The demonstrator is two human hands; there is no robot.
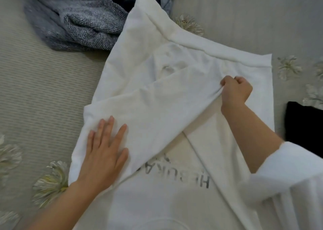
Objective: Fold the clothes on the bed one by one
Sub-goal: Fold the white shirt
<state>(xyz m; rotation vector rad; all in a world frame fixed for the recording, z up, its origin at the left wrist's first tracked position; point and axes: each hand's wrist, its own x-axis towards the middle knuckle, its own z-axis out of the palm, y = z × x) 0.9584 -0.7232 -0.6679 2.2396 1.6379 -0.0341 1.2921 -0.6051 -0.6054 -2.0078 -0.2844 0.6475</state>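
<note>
— What's lying on the bed (43,90)?
— It has a striped cover stitched with pale flowers (50,182). The white T-shirt (157,107) is spread under my left hand (104,151). Beyond that hand lies a crumpled grey-blue knit (75,20).
— And by your right hand (236,91)?
— To its right, a black garment (304,128).

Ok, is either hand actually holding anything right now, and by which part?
The right hand pinches the white shirt at the edge of the flap folded across it. The left hand holds nothing; it lies flat on that flap.
</note>
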